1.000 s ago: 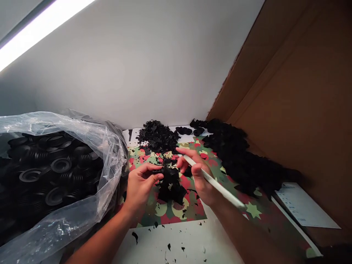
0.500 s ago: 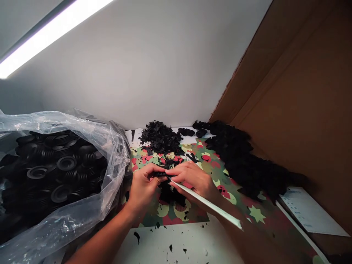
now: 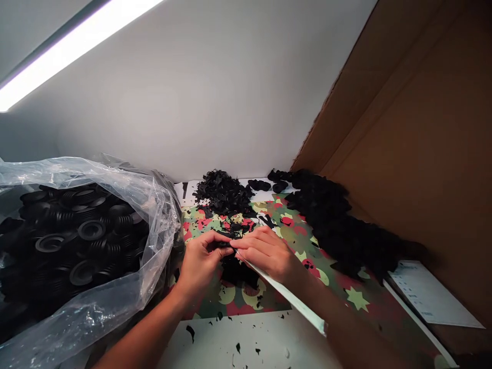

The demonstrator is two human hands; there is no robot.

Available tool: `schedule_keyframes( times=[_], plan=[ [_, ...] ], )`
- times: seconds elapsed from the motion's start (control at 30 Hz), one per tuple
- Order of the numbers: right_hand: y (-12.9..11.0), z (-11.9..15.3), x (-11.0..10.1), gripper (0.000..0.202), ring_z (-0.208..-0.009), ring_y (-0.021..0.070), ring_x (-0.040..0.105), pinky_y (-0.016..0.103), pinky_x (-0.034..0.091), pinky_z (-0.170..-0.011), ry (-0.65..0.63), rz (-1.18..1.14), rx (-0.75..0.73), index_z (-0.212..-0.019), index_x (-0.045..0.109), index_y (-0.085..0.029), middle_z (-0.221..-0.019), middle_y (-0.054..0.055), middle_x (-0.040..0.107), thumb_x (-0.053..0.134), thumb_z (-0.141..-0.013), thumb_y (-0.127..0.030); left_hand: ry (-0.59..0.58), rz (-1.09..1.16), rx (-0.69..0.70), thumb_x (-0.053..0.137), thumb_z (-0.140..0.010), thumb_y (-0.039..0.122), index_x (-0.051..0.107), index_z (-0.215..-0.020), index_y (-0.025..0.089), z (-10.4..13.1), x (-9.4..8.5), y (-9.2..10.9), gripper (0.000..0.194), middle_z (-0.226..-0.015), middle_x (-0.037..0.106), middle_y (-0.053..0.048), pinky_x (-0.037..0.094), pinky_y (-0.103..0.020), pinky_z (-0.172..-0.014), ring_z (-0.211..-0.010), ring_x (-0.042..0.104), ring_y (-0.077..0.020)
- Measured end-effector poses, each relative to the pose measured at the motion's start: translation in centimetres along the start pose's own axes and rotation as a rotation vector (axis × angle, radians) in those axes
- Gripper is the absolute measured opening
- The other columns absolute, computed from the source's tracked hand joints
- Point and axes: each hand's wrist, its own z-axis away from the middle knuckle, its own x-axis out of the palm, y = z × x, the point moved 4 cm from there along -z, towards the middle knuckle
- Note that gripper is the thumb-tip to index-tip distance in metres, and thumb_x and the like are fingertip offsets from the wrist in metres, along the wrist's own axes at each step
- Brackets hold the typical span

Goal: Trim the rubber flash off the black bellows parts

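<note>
My left hand (image 3: 200,261) is closed, its thumb and fingers pinching a small black rubber piece (image 3: 222,246) that the fingers mostly cover. Against it my right hand (image 3: 269,252) is closed around a long, narrow white stick-like tool (image 3: 298,301). The tool's near end slants down toward my right forearm; its tip is hidden at the fingertips. Directly below the hands, dark rubber scraps (image 3: 239,275) lie on a camouflage-patterned sheet (image 3: 357,299).
At left, a clear plastic bag (image 3: 163,236) holds many ribbed black rubber parts (image 3: 91,230). Behind my hands is a heap of black trimmings (image 3: 223,192). A long black pile (image 3: 330,220) runs beside the cardboard wall (image 3: 415,154), near a white printed paper (image 3: 434,294).
My right hand has turned slightly and its fingers have drawn closer to the left fingertips. The tool's near end has swung down and left. My left hand stays nearly in place.
</note>
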Motion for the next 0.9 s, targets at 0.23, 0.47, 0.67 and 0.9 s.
schedule_keyframes(
  times=[0.23,0.47,0.67,0.9],
  plan=[
    [2.1,0.8,-0.1,0.021,-0.086,0.0218,0.072,0.043,0.049,-0.087,0.146,0.054,0.314,-0.086,0.064,-0.024,-0.095,0.006,0.079,0.051,-0.1,-0.016,-0.049,0.084,-0.097,0.08,-0.063,0.017,0.078,-0.07,0.019,0.1,0.4,-0.5,0.007,-0.073,0.077,-0.004,0.05,-0.029,-0.063,-0.067,0.067,-0.0201],
    [1.5,0.5,-0.4,0.014,-0.087,0.0204,0.073,0.039,0.053,-0.084,0.005,-0.389,0.462,-0.082,0.063,-0.024,-0.101,0.003,0.08,0.062,-0.094,-0.018,-0.071,0.09,-0.113,0.082,-0.061,0.02,0.077,-0.068,0.019,0.0,0.5,-0.4,0.008,-0.071,0.077,-0.004,0.049,-0.029,-0.066,-0.068,0.066,-0.0196],
    [1.4,0.5,-0.2,0.011,-0.087,0.0199,0.073,0.04,0.051,-0.086,-0.022,-0.394,0.367,-0.087,0.064,-0.023,-0.099,0.004,0.08,0.061,-0.096,-0.02,-0.086,0.067,-0.154,0.079,-0.063,0.02,0.077,-0.072,0.017,0.1,0.5,-1.0,0.009,-0.074,0.077,-0.004,0.048,-0.028,-0.068,-0.07,0.065,-0.0188],
    [1.3,0.5,-0.3,0.008,-0.09,0.0207,0.074,0.04,0.051,-0.086,-0.035,-0.374,0.318,-0.09,0.063,-0.024,-0.099,0.005,0.079,0.061,-0.097,-0.02,-0.093,0.022,-0.158,0.078,-0.062,0.02,0.075,-0.069,0.016,0.0,0.4,-0.9,0.008,-0.07,0.074,-0.002,0.046,-0.028,-0.067,-0.068,0.062,-0.0177]
  ],
)
